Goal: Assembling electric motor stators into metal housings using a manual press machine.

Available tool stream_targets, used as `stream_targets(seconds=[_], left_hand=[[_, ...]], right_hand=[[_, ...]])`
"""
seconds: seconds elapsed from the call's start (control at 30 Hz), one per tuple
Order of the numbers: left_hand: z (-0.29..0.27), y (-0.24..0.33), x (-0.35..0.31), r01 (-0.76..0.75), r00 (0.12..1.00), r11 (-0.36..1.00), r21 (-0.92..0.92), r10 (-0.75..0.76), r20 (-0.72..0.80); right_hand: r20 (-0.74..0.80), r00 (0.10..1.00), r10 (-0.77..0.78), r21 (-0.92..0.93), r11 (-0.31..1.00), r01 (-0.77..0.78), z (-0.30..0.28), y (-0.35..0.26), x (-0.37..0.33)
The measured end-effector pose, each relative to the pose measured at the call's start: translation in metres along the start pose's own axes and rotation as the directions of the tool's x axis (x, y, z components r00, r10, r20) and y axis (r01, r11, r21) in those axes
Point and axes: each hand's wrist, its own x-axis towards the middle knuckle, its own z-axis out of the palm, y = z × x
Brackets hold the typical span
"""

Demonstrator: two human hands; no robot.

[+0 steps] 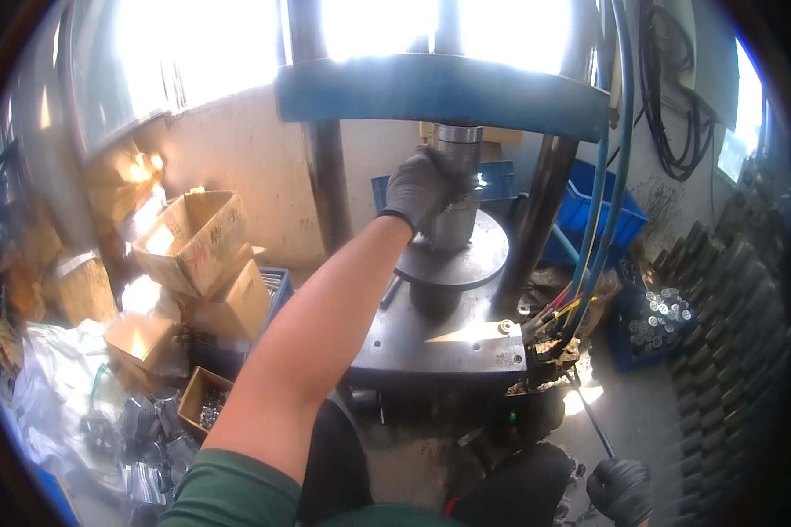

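Note:
Under the blue crossbeam of a press (439, 88), my left hand (420, 189), in a grey glove, wraps round a metal cylinder (462, 158). A wider grey metal cylinder (455, 227) stands below it on a round steel plate (488, 268). The hand hides part of where these pieces meet. Down at the lower right, my right hand (620, 490), in a dark glove, is closed on the end of a thin metal lever (594, 420). That lever runs up to a greasy valve block (549, 362) with hoses at the corner of the press bed (439, 347).
Steel columns flank the plate. Blue hoses (622, 158) hang at its right. Cardboard boxes (189, 241) and loose metal parts (145, 439) lie at left. To the right stand a blue bin (606, 206), a crate of round parts (664, 321) and stacked dark cylinders (729, 351).

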Motion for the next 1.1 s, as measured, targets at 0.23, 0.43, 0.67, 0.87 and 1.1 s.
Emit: stream_targets(seconds=[0.23, 0.43, 0.67, 0.87, 1.1], left_hand=[[0.000, -0.005, 0.013, 0.030, 0.998, 0.998, -0.059, -0.026, 0.060], [-0.002, -0.001, 0.016, 0.055, 0.989, 0.996, -0.073, -0.044, 0.139], [0.002, 0.001, 0.010, 0.020, 0.999, 0.999, 0.031, -0.021, 0.034], [0.034, -0.023, -0.015, 0.052, 0.980, 0.998, 0.021, -0.047, -0.192], [0.085, -0.082, 0.000, -0.210, 0.937, 0.720, -0.662, -0.046, -0.347]], right_hand=[[-0.124, 0.992, -0.035, 0.021, 0.999, 0.038, 0.008, 0.002, -0.001], [-0.179, 0.981, -0.078, 0.062, 0.994, 0.091, -0.001, 0.001, 0.000], [-0.089, 0.989, -0.117, 0.089, 0.988, 0.125, -0.039, 0.003, 0.025], [-0.138, 0.988, -0.073, 0.166, 0.982, 0.096, -0.030, 0.008, 0.018], [0.160, 0.978, -0.137, -0.012, 0.990, 0.140, -0.011, 0.013, 0.009]])
